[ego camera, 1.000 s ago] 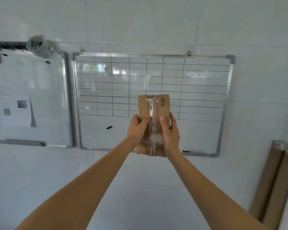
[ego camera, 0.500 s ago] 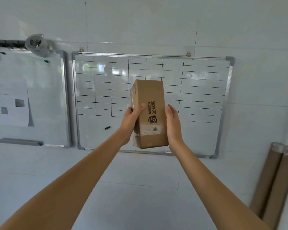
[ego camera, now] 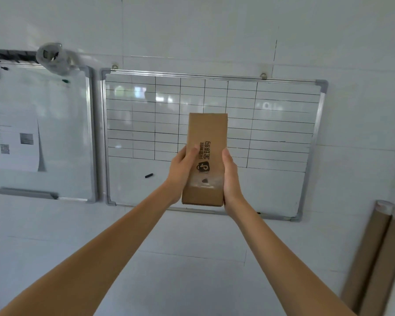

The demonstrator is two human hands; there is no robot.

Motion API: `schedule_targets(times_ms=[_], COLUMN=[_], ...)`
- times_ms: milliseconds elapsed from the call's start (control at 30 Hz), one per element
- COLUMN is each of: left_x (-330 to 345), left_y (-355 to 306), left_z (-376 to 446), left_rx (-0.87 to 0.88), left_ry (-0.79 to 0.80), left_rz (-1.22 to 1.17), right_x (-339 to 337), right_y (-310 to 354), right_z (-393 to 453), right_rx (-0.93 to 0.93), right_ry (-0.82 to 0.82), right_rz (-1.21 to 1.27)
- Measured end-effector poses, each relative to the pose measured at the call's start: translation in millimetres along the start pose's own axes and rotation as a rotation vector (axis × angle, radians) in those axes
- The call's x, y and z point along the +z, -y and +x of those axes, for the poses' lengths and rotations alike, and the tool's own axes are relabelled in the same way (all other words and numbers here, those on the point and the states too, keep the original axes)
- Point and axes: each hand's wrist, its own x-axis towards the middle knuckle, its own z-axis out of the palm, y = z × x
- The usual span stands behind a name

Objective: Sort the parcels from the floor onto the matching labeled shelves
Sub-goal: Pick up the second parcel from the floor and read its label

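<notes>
Both arms reach out from the person, left hand [ego camera: 182, 166] and right hand [ego camera: 231, 173] clamping the parcel [ego camera: 205, 159] by its 2 long sides, held upright in mid-air at arm's length w/ nothing under it. Risk: the grip is side pressure only, so a slack squeeze or a careless turn could let it slide down and drop; also no shipping label shows on this face, so it could get mis-shelved. It's a slim brown cardboard box w/ dark printed logo and characters plus a scuffed clear-tape patch low down, seen against the gridded whiteboard [ego camera: 271, 124] on the wall; no shelves in view.

Bright, even daylight; window glare on whiteboard [ego camera: 214, 142]; soft focus, edges bowed.
</notes>
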Motion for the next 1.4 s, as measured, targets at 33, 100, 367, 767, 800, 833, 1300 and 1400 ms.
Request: schedule_targets(times_ms=[33, 100, 367, 767, 800, 833, 1300, 1400], left_x=[4.4, 14.6, 31.2, 1.9, 0.3, -1.2, 9.6, 2.8], left_y=[4.1, 10.1, -0.4, 3.4, 3.6, 3.3, -24.4, -24.4], left_z=[-0.8, -3.4, -1.3, 4.3, 4.5, 4.6, 3.2, 4.9], left_rx=[0.022, 0.035, 0.010, 0.010, 0.011, 0.013, -0.108, -0.110], left_ry=[-0.070, -0.158, -0.146, -0.021, -0.018, -0.017, 0.041, 0.018], left_rz=[0.039, 0.084, 0.136, -0.212, -0.213, -0.212, 0.108, 0.187], right_x=[4.5, 12.3, 7.2, -21.9, -20.6, -19.1, 18.8, 21.8], right_y=[-1.8, -3.6, -9.9, 5.5, 5.3, 5.8, -20.9, -31.1], right_z=[-0.9, -3.4, 0.3, 10.0, 9.3, 8.6, -12.0, -27.5], right_rx=[-0.021, -0.090, -0.332, -0.096, -0.098, -0.100, -0.315, -0.403], right_ry=[-0.101, -0.277, -0.406, 0.043, 0.039, 0.037, -0.353, -0.235], right_rz=[-0.069, -0.264, -0.386, -0.124, -0.119, -0.116, -0.581, -0.445])
